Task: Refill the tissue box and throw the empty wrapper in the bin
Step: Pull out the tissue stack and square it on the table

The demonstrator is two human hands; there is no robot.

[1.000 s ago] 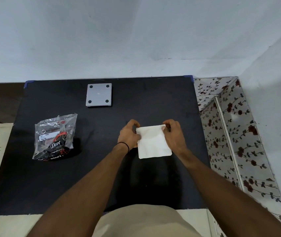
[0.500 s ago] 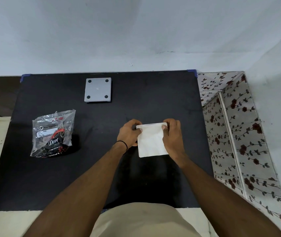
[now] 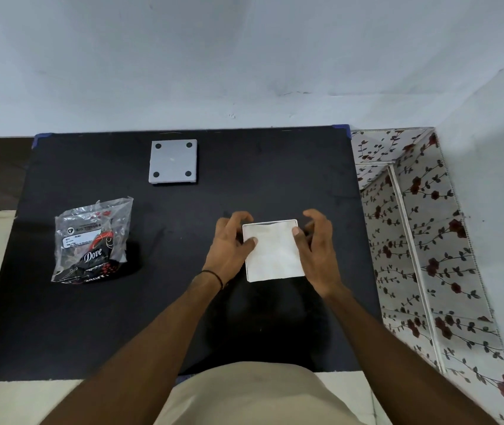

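A white square stack of tissues with a thin rounded rim, the tissue box (image 3: 273,254), lies flat on the black mat (image 3: 183,302) right of centre. My left hand (image 3: 229,243) is at its left side, thumb on the top face, fingers curled by the far-left corner. My right hand (image 3: 316,243) is at its right side, thumb on the far-right edge, fingers arched beside it. A crumpled clear plastic wrapper (image 3: 92,240) printed "Dove" lies at the left of the mat, well away from both hands.
A grey square plate (image 3: 173,161) with dark round pads at its corners lies at the back of the mat. A tall open container with a rose pattern (image 3: 413,240) stands against the table's right edge. White walls close off the back and right.
The white stack was gripped by its far corners and slightly skewed; now it sits square and flat, and both thumbs have shifted onto its top. The wrapper and the grey plate have not moved.
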